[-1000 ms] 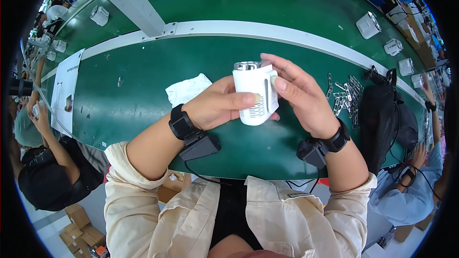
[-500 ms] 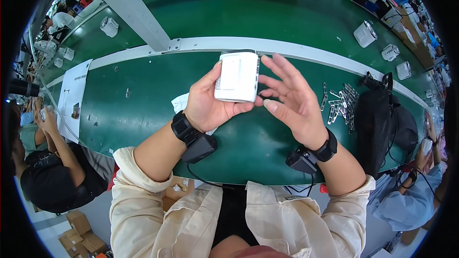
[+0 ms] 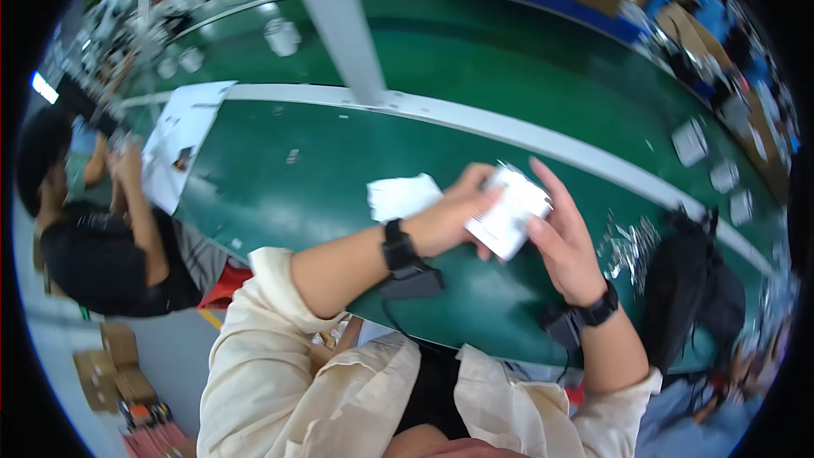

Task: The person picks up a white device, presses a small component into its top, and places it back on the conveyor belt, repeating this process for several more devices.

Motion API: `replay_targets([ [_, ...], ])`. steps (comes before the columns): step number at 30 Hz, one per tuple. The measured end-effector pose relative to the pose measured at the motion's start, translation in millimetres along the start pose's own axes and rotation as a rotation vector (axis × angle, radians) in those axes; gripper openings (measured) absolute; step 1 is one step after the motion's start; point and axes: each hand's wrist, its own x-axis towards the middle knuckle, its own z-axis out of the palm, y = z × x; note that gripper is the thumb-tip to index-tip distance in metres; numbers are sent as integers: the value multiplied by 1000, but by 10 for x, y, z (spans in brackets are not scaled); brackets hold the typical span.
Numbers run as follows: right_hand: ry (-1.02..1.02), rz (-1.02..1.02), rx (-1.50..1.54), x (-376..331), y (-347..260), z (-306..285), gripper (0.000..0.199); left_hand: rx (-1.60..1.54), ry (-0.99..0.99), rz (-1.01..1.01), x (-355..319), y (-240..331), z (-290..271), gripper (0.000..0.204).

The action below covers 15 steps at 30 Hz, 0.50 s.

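A white boxy housing with rounded corners (image 3: pixel 509 214) is held tilted above the green bench (image 3: pixel 314 178). Its exact kind cannot be made out, as motion blurs it. Gripping its left side is my left hand (image 3: pixel 448 219), thumb across the face. My right hand (image 3: pixel 570 242) closes on the other side, with the thumb on the front edge and the fingers reaching behind. A crumpled white sheet (image 3: pixel 405 197) lies on the bench beside my left hand. Just right of my right hand is a loose heap of small metal strips (image 3: pixel 632 248).
A black bag (image 3: pixel 685 280) lies at the right. A white rail (image 3: pixel 475 120) crosses the bench, with a post (image 3: pixel 335 21) rising from it. Similar white housings (image 3: pixel 281 37) stand beyond. A printed sheet (image 3: pixel 188 131) lies left, near a seated co-worker (image 3: pixel 102 237).
The view has swung, and the bench appears turned. The housing has gone from upright to tilted. My right hand, open beside it before, is now closed on it.
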Motion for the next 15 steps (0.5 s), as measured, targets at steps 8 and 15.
replay_targets([
  [8, 219, 59, -45, 213, -73, -198, 50, -64, 31, -117, -89, 133, 170, 58],
  [15, 701, -466, -740, 944, -98, -1256, 52, -87, 77, -35, -1, 85, 102, 60],
])
